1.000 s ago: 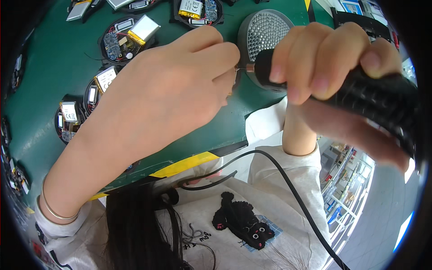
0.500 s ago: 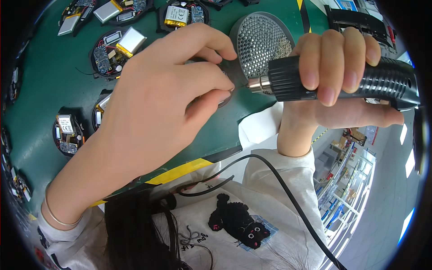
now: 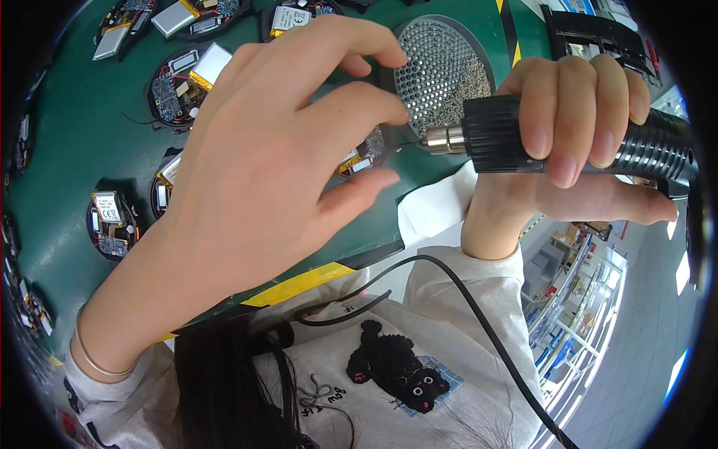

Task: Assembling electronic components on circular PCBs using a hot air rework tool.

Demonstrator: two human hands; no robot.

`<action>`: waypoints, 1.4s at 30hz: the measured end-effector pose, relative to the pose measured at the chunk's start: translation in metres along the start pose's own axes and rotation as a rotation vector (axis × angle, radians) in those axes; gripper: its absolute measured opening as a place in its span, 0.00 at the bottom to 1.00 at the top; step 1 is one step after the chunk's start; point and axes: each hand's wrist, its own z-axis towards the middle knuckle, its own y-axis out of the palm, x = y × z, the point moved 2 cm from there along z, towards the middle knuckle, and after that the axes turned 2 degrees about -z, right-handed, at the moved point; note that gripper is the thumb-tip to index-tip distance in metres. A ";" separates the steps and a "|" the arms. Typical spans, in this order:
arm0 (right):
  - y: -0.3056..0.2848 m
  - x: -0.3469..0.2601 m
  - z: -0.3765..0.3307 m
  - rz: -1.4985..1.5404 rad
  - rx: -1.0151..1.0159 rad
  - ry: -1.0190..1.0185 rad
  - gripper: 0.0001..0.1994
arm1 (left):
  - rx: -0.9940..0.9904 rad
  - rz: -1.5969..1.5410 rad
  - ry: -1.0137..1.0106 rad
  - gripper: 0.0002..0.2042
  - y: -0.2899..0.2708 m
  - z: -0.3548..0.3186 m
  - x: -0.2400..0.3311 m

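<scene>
Screwdriver (image 3: 495, 135), ribbed black cylinder in right hand (image 3: 576, 123), dimpled grey dish (image 3: 428, 66)

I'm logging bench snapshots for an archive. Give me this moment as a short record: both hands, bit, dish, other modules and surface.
Left hand: fingers spread above a partly hidden circuit module; contact unclear
Right hand: wrapped around a black screwdriver
Bit: thin, pointing leftward near that module
Dish: grey, round; small metal parts gathered toward its right side
Other modules: several, round, with silver battery packs
Surface: green tabletop, yellow-and-black edge tape
</scene>
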 end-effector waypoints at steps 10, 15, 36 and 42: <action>-0.001 -0.015 0.001 0.021 0.067 -0.008 0.43 | -0.047 0.137 0.078 0.10 -0.008 -0.004 -0.001; 0.009 -0.007 0.002 0.050 0.127 0.005 0.46 | -0.109 0.261 0.144 0.07 -0.011 0.001 0.000; 0.001 0.001 0.027 -0.131 -0.290 -0.081 0.38 | -0.049 0.419 0.251 0.11 0.011 0.013 -0.007; -0.007 -0.001 0.021 -0.207 -0.288 -0.012 0.41 | -0.086 0.022 0.068 0.26 0.015 0.021 -0.012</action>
